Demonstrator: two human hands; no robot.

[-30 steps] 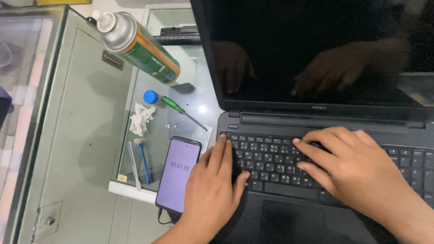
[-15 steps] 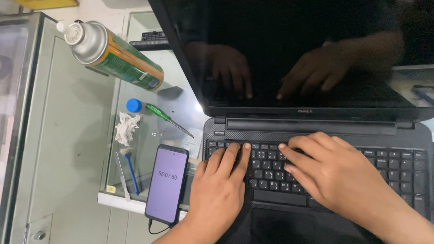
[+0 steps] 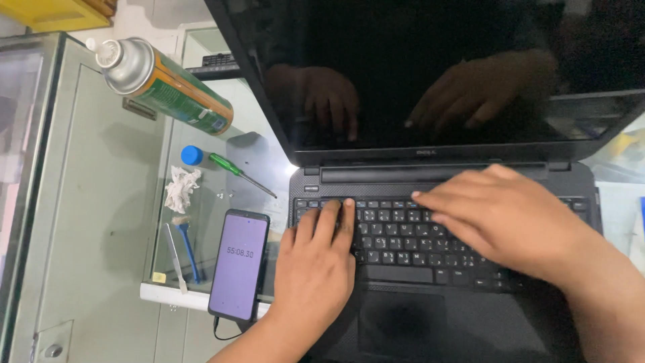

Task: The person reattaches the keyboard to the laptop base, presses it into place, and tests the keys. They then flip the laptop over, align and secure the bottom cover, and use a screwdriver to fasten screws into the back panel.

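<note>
**Both hands flat on a black laptop keyboard at a glass tabletop**

At the far left, the glass tabletop [image 3: 101,202] carries a spray can [image 3: 164,84] lying on its side, its white nozzle pointing up-left. Below it sit a green-handled screwdriver [image 3: 235,171] with a blue cap at its end, a crumpled bit of white tissue [image 3: 181,188], and a blue-handled brush [image 3: 187,249] beside a thin pale stick. Just right of these lies a smartphone [image 3: 238,263], screen up and lit pale violet, showing a timer; a dark cable runs from its lower end. The phone lies just beside the laptop's left edge.

The left hand [image 3: 316,265] rests palm down on the left part of the laptop keyboard [image 3: 403,235], wrist over the palm rest. Its grip is spread, pinching nothing: the fingers lie stretched out and close together, tips reaching the top key rows.

The black laptop [image 3: 437,202] stands open on the tabletop, filling the middle and right of the view. Its dark screen [image 3: 437,67] is unlit and mirrors both hands.

The right hand [image 3: 504,215] lies across the right-centre keys, angled toward the left, fingers extended and slightly fanned, fingertips touching the upper rows. Its grip is likewise loose and holds nothing.
</note>
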